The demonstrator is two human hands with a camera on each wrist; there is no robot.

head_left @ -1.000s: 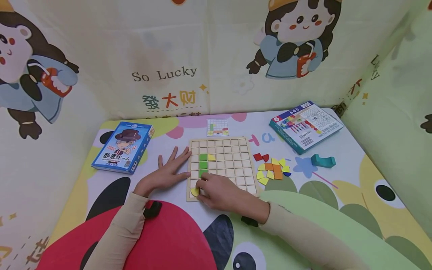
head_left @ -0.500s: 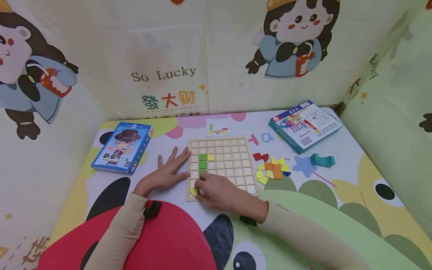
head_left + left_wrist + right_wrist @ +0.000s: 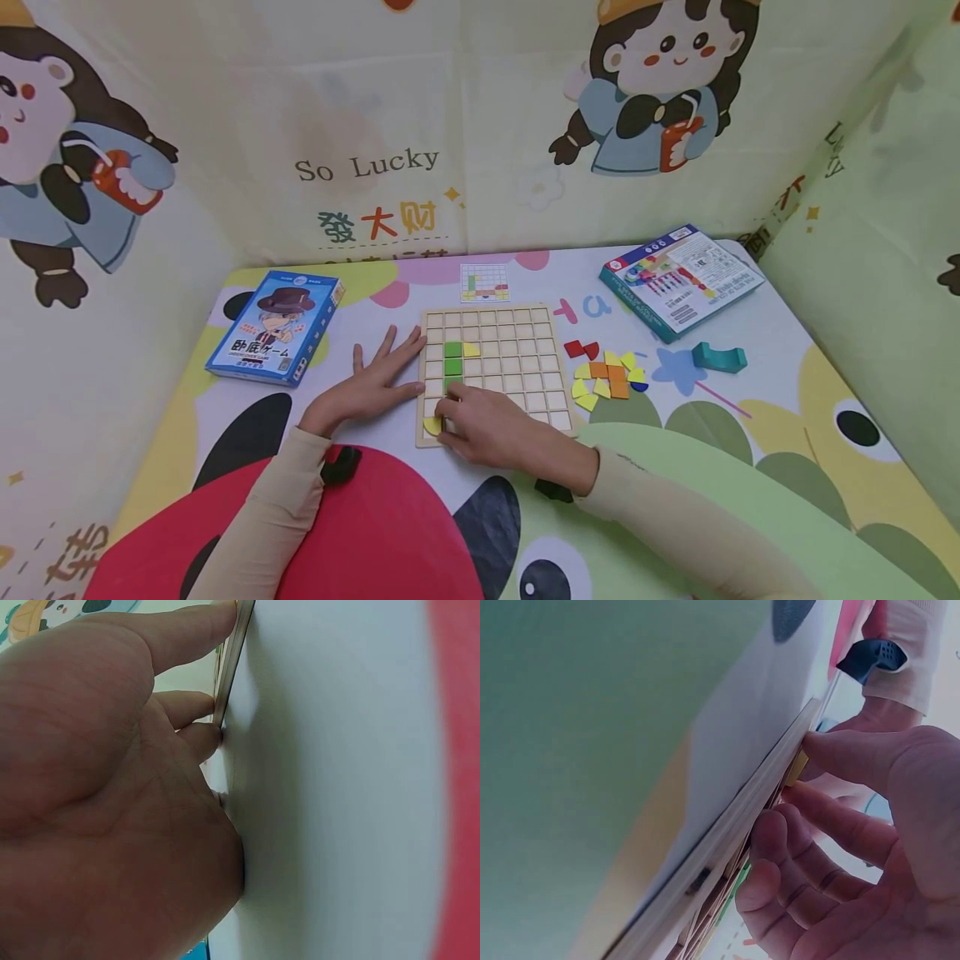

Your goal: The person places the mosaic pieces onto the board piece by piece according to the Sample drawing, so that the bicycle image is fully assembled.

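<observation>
A wooden grid board (image 3: 517, 333) lies flat on the printed tablecloth. My left hand (image 3: 367, 385) has its fingers spread, fingertips and thumb tip at the board's left edge, also seen in the left wrist view. Over the board's lower left part my right hand (image 3: 487, 427) is bent, thumb and index finger around a yellow rounded tile (image 3: 432, 426) in the corner cell. The right wrist view shows that yellow tile (image 3: 798, 766) between thumb and index fingertips, other fingers curled. Green square tiles (image 3: 453, 367) form a column, the lowest partly covered by my right hand; a yellow tile (image 3: 471, 350) sits beside the top one.
Right of the board lie loose yellow tiles (image 3: 587, 402), orange tiles (image 3: 618, 389), red tiles (image 3: 573, 349) and a blue one. A small pattern card (image 3: 485, 283) lies behind the board. A blue box (image 3: 275, 327) stands left; a teal-edged box (image 3: 681, 282) and teal block (image 3: 719, 358) are right.
</observation>
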